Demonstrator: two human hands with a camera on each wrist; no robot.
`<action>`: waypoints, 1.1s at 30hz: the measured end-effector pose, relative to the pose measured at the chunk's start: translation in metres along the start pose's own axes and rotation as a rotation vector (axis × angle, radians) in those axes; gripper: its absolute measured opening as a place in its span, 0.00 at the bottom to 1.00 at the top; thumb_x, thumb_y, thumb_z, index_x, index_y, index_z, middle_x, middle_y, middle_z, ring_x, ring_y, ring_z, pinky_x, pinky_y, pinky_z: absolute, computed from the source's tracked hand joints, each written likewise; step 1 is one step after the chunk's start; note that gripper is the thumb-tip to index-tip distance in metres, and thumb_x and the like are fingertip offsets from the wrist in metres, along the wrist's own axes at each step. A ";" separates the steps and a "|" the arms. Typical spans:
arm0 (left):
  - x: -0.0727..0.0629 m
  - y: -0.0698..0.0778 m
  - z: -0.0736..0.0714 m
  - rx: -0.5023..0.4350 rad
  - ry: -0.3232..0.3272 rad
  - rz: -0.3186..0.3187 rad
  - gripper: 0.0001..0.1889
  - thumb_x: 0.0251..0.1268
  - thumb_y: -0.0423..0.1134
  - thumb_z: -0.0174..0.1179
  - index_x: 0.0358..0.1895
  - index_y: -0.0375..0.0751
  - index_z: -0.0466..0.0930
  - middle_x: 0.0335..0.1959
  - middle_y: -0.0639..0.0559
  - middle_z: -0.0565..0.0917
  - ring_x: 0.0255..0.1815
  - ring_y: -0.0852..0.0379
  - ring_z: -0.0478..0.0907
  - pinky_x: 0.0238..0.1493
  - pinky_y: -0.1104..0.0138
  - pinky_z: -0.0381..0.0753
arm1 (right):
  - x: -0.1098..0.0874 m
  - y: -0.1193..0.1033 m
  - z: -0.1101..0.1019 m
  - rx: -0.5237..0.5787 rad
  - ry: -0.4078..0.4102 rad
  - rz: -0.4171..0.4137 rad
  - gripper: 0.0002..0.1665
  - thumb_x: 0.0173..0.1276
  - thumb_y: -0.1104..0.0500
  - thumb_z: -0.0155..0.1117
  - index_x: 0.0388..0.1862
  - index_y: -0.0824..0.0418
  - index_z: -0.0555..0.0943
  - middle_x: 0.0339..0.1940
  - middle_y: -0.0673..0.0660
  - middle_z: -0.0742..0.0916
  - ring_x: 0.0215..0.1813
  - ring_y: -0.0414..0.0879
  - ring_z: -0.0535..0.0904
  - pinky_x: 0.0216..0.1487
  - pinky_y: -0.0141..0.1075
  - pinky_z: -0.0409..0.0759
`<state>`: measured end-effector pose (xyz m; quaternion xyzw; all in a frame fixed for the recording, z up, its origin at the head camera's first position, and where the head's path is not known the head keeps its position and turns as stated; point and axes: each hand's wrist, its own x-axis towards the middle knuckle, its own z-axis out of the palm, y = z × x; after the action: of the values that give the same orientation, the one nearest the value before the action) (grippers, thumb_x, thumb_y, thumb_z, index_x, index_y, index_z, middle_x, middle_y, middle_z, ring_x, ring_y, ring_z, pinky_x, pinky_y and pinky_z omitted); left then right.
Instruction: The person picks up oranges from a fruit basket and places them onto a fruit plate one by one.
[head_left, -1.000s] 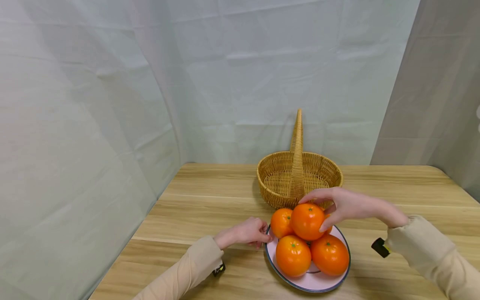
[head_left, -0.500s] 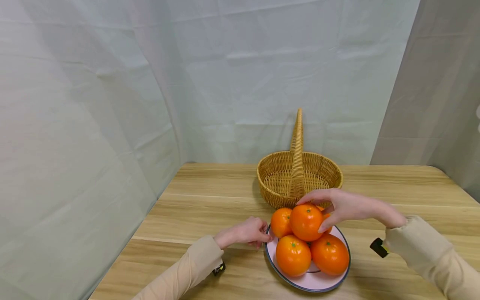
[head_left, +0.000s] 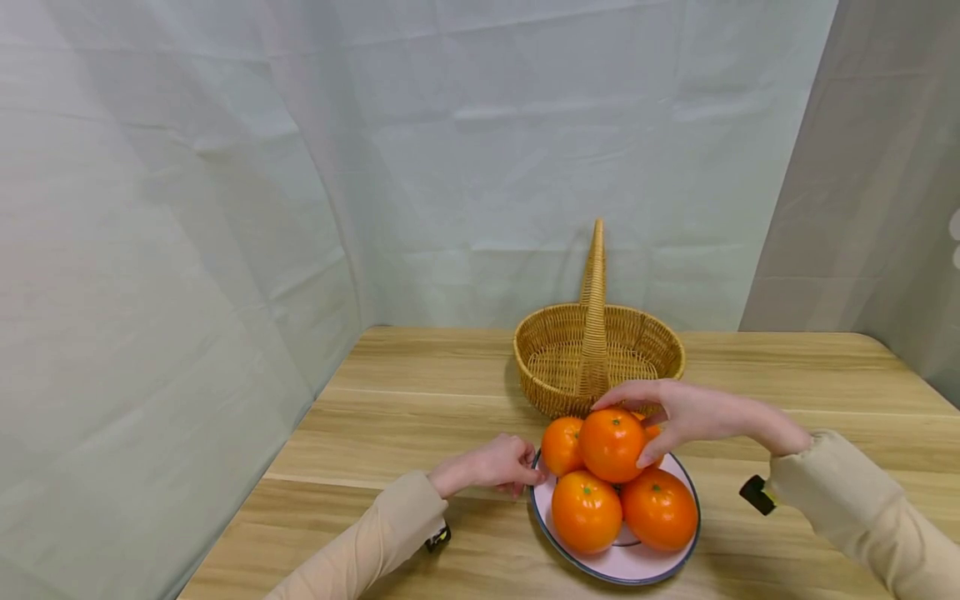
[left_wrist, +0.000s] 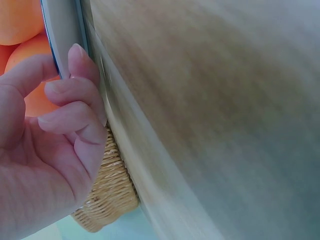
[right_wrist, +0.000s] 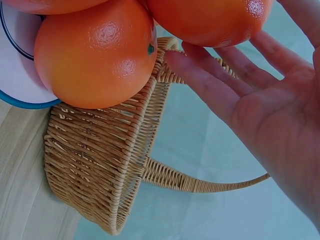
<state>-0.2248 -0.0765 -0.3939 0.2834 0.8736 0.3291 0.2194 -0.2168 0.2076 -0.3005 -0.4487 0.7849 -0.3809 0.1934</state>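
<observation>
A pale pink plate [head_left: 626, 570] with a dark blue rim bears several oranges. On top of the lower ones sits another orange [head_left: 612, 445], its stem end facing up. My right hand [head_left: 693, 414] holds this top orange from the right, thumb at its near side and fingers over its far side. At the plate's left edge, my left hand [head_left: 491, 464] pinches the rim. The left wrist view shows its fingers [left_wrist: 75, 92] curled at the plate's edge [left_wrist: 65, 30]. In the right wrist view, the fingers lie under and along the top orange [right_wrist: 215, 20].
Right behind the plate stands a wicker basket [head_left: 536, 385] with a tall arched handle [head_left: 594, 333]; nothing shows inside it. Everything rests on a wooden table [head_left: 420, 367]. Pale cloth [head_left: 525, 150] hangs behind and to the left of it.
The top orange and my right hand have shifted slightly left and settled a little lower on the pile. My left hand has stayed at the plate's rim.
</observation>
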 end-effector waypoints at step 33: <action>-0.001 0.002 -0.004 0.069 -0.035 0.022 0.14 0.59 0.39 0.60 0.21 0.41 0.68 0.08 0.50 0.74 0.07 0.61 0.65 0.11 0.75 0.59 | -0.011 0.003 -0.003 -0.063 0.083 0.008 0.36 0.55 0.54 0.69 0.61 0.61 0.67 0.59 0.54 0.73 0.56 0.52 0.69 0.51 0.49 0.69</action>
<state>-0.2259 -0.0774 -0.3898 0.3063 0.8773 0.2961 0.2209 -0.2149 0.2189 -0.3014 -0.4353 0.8058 -0.3733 0.1480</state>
